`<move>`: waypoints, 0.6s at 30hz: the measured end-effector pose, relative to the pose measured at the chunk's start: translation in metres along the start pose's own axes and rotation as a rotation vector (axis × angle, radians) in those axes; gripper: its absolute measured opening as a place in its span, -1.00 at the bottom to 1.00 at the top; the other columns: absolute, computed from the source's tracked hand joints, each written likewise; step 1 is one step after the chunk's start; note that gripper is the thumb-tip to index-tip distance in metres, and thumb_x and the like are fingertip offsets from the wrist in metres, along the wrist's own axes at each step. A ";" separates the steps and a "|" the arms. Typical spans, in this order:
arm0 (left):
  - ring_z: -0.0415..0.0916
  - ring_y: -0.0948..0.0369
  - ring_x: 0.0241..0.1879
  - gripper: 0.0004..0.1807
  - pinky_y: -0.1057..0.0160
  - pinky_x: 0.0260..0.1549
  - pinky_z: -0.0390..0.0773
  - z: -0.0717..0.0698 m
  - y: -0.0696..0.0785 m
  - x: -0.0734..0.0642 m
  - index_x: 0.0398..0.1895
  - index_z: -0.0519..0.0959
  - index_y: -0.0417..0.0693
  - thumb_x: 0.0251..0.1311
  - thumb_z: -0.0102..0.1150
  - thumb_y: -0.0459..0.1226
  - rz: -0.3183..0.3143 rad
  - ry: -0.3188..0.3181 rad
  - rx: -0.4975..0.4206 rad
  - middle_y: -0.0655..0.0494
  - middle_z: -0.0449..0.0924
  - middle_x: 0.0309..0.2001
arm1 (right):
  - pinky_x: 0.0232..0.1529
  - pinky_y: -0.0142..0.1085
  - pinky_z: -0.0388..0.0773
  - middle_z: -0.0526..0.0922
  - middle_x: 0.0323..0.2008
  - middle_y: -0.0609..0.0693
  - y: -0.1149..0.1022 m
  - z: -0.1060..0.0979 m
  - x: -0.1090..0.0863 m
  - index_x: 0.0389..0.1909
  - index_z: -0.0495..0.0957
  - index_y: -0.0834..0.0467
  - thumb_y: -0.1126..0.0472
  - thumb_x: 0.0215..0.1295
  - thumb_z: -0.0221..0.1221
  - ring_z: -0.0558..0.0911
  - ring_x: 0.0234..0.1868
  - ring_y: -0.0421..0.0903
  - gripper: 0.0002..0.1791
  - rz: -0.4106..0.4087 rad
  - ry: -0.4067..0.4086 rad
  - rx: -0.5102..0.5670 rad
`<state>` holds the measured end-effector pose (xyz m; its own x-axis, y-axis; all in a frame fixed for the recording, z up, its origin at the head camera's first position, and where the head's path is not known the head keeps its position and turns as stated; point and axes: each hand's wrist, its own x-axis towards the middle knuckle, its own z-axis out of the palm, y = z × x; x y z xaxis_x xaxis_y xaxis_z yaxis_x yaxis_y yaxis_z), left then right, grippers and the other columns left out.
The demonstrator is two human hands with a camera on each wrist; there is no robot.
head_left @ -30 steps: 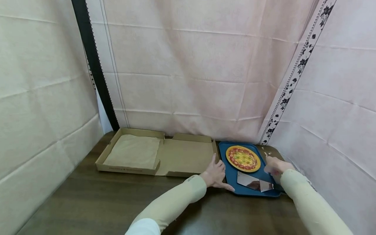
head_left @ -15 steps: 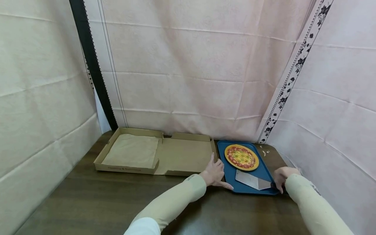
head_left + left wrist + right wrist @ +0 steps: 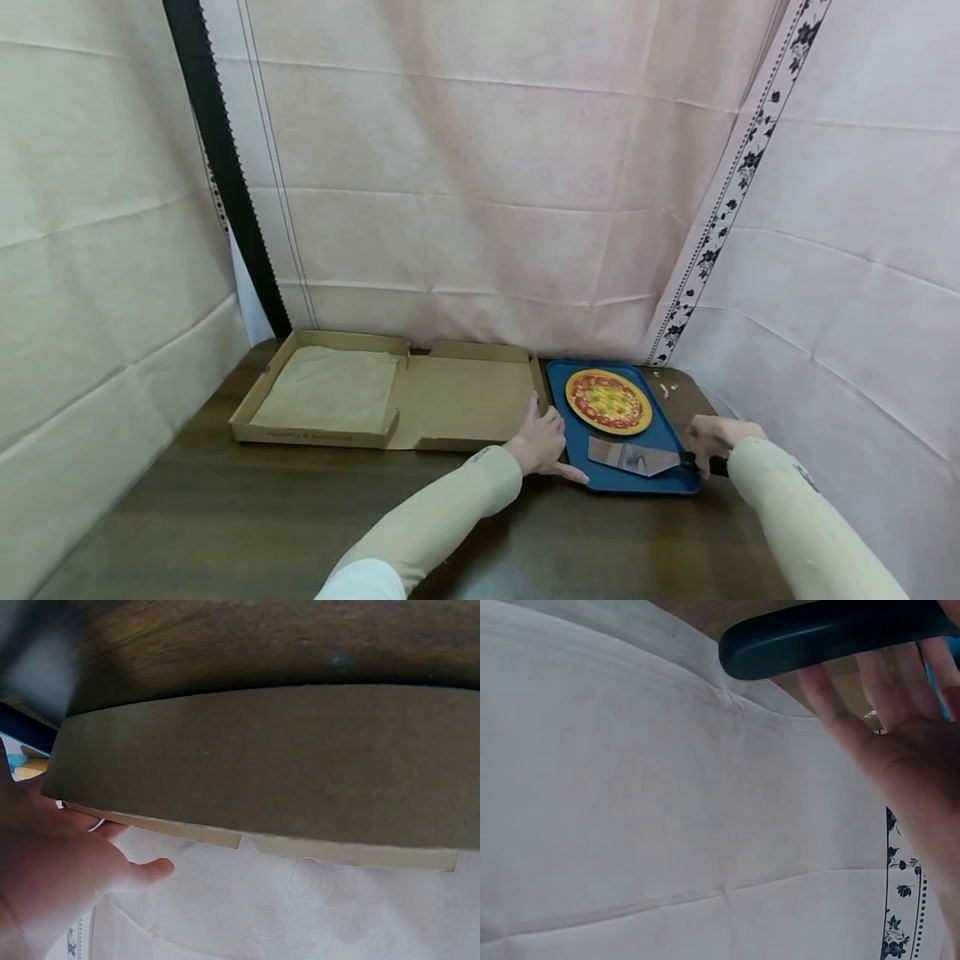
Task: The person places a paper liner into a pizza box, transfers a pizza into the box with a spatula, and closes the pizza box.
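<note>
My right hand (image 3: 720, 437) grips the black handle (image 3: 817, 641) of a metal pizza spatula (image 3: 633, 457). The spatula's shiny blade lies over the near part of a blue tray (image 3: 663, 433), pointing left. Farther back on that tray sits a round pizza (image 3: 609, 402) with a yellow crust. With fingers spread, my left hand (image 3: 538, 444) rests between the tray's left edge and a cardboard pizza box; its thumb reaches the tray's near left corner. In the left wrist view the hand (image 3: 67, 870) is beside the box's side wall (image 3: 262, 765).
The open pizza box has a sheet of paper (image 3: 326, 390) in its left half, and its lid (image 3: 465, 396) lies flat on the right. Small pale scraps (image 3: 665, 388) lie behind the tray on the brown table (image 3: 247, 517). Cloth walls (image 3: 450, 167) enclose the table.
My right hand has moved from the tray's right edge onto the spatula handle and grips it. The blade has turned slightly and shifted left. My left hand stays at the tray.
</note>
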<state>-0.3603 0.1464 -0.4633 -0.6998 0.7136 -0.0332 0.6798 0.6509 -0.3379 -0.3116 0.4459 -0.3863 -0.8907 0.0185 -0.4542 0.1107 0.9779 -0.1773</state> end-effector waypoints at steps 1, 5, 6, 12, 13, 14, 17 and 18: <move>0.09 0.17 0.45 0.07 -0.24 0.44 -0.11 0.000 0.000 -0.001 0.20 0.54 0.26 -0.11 -0.53 0.66 -0.003 0.000 -0.002 0.21 0.29 0.41 | -0.41 -0.30 0.39 0.43 -0.53 -0.03 -0.001 0.001 0.002 -0.59 0.40 0.19 0.46 -0.12 0.42 0.36 -0.45 -0.12 -0.67 -0.014 -0.007 0.027; 0.08 0.17 0.46 0.05 -0.23 0.44 -0.11 -0.002 0.000 -0.003 0.20 0.53 0.28 -0.10 -0.50 0.65 -0.004 0.000 -0.017 0.22 0.29 0.41 | -0.51 -0.38 0.32 0.44 -0.62 -0.05 0.000 0.004 0.008 -0.64 0.43 0.16 0.46 -0.14 0.43 0.34 -0.55 -0.17 -0.68 -0.011 0.008 0.038; 0.08 0.16 0.46 0.05 -0.23 0.44 -0.11 -0.002 0.001 -0.003 0.21 0.52 0.28 -0.10 -0.49 0.65 -0.005 -0.003 -0.020 0.23 0.29 0.41 | -0.52 -0.39 0.31 0.46 -0.62 -0.06 0.001 0.005 0.008 -0.65 0.45 0.15 0.44 -0.15 0.44 0.35 -0.56 -0.18 -0.68 -0.014 0.018 0.023; 0.07 0.15 0.47 0.08 -0.23 0.44 -0.10 -0.003 0.002 -0.004 0.29 0.45 0.24 -0.09 -0.51 0.65 -0.009 -0.022 -0.011 0.21 0.28 0.42 | -0.54 -0.39 0.34 0.41 -0.70 -0.12 0.004 0.003 0.006 -0.73 0.46 0.11 0.41 -0.20 0.47 0.32 -0.61 -0.22 -0.67 -0.056 0.039 0.064; 0.07 0.15 0.47 0.08 -0.23 0.44 -0.10 -0.004 0.002 -0.004 0.29 0.45 0.24 -0.09 -0.51 0.65 -0.010 -0.022 -0.011 0.21 0.28 0.42 | -0.54 -0.39 0.35 0.40 -0.71 -0.13 0.004 0.002 0.004 -0.74 0.47 0.11 0.42 -0.20 0.47 0.31 -0.61 -0.22 -0.67 -0.063 0.040 0.075; 0.07 0.15 0.47 0.07 -0.23 0.44 -0.11 -0.004 0.002 -0.003 0.27 0.47 0.24 -0.08 -0.50 0.65 -0.011 -0.023 -0.013 0.21 0.28 0.41 | -0.54 -0.38 0.36 0.38 -0.73 -0.14 0.003 0.000 0.002 -0.74 0.48 0.12 0.43 -0.20 0.46 0.29 -0.63 -0.22 -0.68 -0.067 0.037 0.103; 0.09 0.15 0.46 0.03 -0.23 0.44 -0.10 -0.005 0.001 -0.002 0.22 0.52 0.26 -0.07 -0.48 0.64 -0.013 -0.017 -0.019 0.22 0.32 0.39 | -0.56 -0.37 0.32 0.36 -0.75 -0.14 0.000 -0.008 -0.003 -0.74 0.51 0.16 0.44 -0.21 0.46 0.24 -0.64 -0.22 -0.71 -0.056 0.033 0.146; 0.10 0.15 0.45 0.02 -0.24 0.44 -0.10 -0.005 0.001 -0.002 0.20 0.53 0.26 -0.07 -0.47 0.64 -0.011 -0.015 -0.022 0.22 0.33 0.38 | -0.56 -0.37 0.31 0.38 -0.74 -0.13 -0.001 -0.011 -0.005 -0.72 0.53 0.19 0.44 -0.20 0.45 0.25 -0.63 -0.21 -0.74 -0.048 0.028 0.164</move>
<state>-0.3572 0.1468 -0.4587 -0.7105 0.7024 -0.0434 0.6764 0.6646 -0.3173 -0.3116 0.4467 -0.3744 -0.9083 -0.0200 -0.4179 0.1358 0.9307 -0.3396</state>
